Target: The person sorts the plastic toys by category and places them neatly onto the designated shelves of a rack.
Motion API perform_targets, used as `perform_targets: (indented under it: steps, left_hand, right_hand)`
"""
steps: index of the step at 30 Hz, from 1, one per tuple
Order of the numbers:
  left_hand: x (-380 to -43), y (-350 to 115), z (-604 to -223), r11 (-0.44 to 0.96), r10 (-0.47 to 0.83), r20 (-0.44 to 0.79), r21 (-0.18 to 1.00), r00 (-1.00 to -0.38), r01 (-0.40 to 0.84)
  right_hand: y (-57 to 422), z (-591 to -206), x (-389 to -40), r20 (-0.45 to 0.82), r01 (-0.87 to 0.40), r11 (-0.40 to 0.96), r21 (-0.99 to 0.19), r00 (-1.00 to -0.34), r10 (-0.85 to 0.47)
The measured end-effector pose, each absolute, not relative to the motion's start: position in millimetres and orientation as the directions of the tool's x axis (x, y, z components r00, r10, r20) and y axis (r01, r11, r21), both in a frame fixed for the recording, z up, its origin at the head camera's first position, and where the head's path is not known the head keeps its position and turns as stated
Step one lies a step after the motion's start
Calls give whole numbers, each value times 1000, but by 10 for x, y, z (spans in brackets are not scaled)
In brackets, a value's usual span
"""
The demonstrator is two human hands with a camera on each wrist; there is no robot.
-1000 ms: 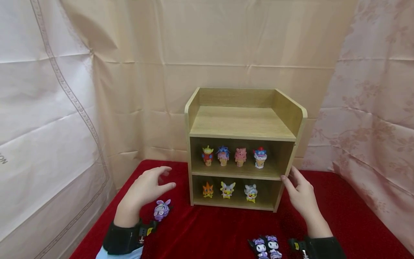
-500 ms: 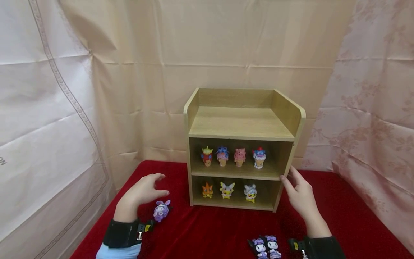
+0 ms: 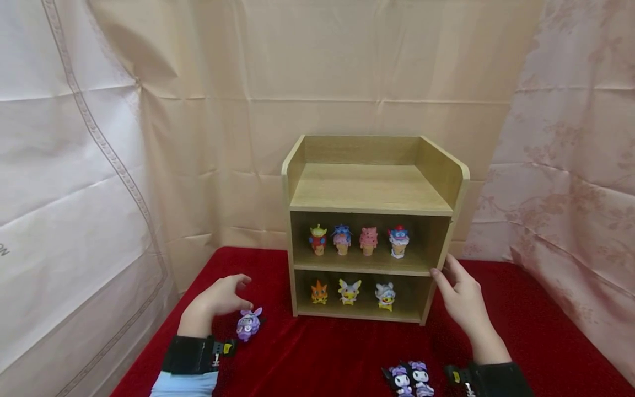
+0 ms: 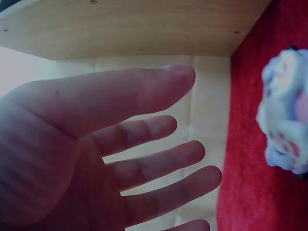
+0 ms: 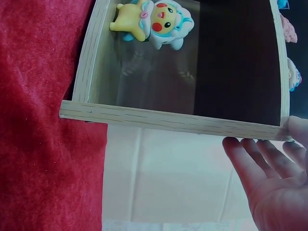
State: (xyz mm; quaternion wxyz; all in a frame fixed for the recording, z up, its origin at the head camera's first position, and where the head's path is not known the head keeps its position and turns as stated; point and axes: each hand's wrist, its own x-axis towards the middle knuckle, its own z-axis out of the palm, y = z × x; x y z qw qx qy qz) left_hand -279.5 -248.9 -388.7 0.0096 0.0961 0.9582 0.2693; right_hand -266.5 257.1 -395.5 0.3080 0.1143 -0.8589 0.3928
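Observation:
My left hand (image 3: 220, 300) hovers over the red cloth, fingers spread and holding nothing. Just below its thumb lies a small purple rabbit-eared figurine (image 3: 248, 325); the left wrist view shows this figurine (image 4: 286, 113) beyond the fingertips, apart from them. My right hand (image 3: 462, 295) holds the right side panel of a wooden shelf (image 3: 372, 187), thumb at the front edge and fingers against the outer face. Several ice-cream-cone figurines (image 3: 369, 241) stand in the middle compartment. Below them are an orange figurine (image 3: 319, 292), a grey-and-yellow one (image 3: 349, 292) and a white-hooded yellow one (image 3: 385, 296).
Two black-and-purple figurines (image 3: 410, 379) lie side by side near the front of the red cloth (image 3: 307, 358). Beige hanging fabric (image 3: 238, 138) closes off the back, with pale patterned sheets on both sides.
My left hand has moved down and a little left, its thumb coming close to the purple figurine. The right hand stays on the shelf's side.

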Motion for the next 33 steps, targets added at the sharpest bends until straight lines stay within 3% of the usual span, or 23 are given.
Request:
perform_targets:
  steps: [19,33]
  left_hand:
    - [-2854,-2587,-4085,797,209,-139,598,-968,86]
    - [-2877,-2564,-4126,771,260,-197,632,-945,81]
  right_hand:
    - [2591,-3969,-2673,628,-436,683,-586,-777,42]
    - [2576,-3964,-2671,616,-435,673,-599,-787,39]
